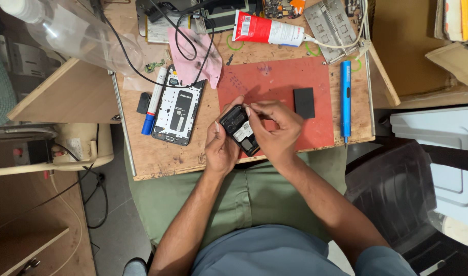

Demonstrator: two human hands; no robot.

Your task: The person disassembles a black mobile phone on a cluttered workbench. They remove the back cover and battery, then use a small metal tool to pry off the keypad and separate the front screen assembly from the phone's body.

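Observation:
Over the front edge of a small wooden worktable [152,158], both hands hold a small black phone [239,130] with its back cover off and its inner frame showing. My left hand [221,148] cradles it from below and the left. My right hand [275,130] grips its right side, with fingertips pressing at the phone's top edge. A red work mat [280,87] lies under and behind the hands.
On the mat lies a black rectangular battery [304,102], and a blue electric screwdriver [345,99] rests at its right. An opened smartphone [178,110], a blue-capped marker [153,102], a pink cloth [195,56], a red-and-white glue tube [267,29] and cables lie on the table.

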